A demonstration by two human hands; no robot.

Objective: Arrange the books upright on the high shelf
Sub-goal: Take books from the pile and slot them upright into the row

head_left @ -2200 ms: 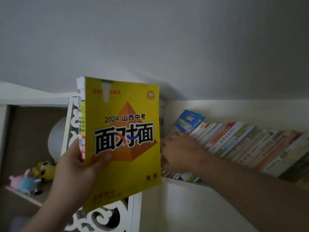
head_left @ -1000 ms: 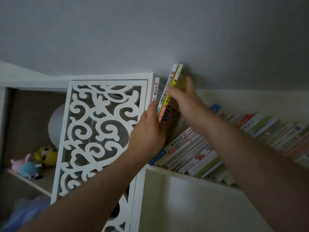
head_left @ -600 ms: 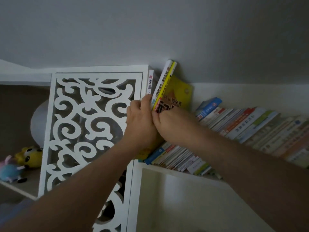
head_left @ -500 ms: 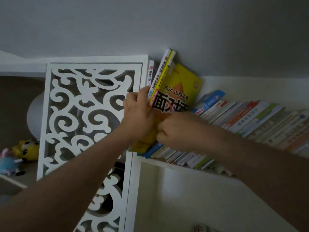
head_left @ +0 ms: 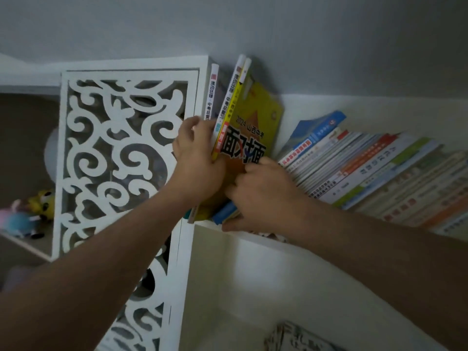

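Note:
A yellow book (head_left: 255,122) with black characters on its cover stands almost upright at the left end of the high shelf (head_left: 255,235). Thin white and yellow spines (head_left: 229,102) stand just left of it. My left hand (head_left: 198,163) presses against these spines, thumb up, holding them against the shelf's left side. My right hand (head_left: 260,193) has its fingers curled round the lower edges of a blue book (head_left: 225,211) and its neighbours at the shelf's front edge. To the right, several books (head_left: 367,168) lean steeply to the left in a slanted row.
A white fretwork panel (head_left: 121,153) closes the shelf's left side. Behind it, a lower shelf holds plush toys (head_left: 27,211). The grey ceiling or wall (head_left: 253,26) is close above the books. A patterned box (head_left: 298,338) sits in the compartment below.
The yellow book went from my left hand onto the shelf's left end. My right hand dropped from its top to the bottom edges of the leaning books. The view has shifted.

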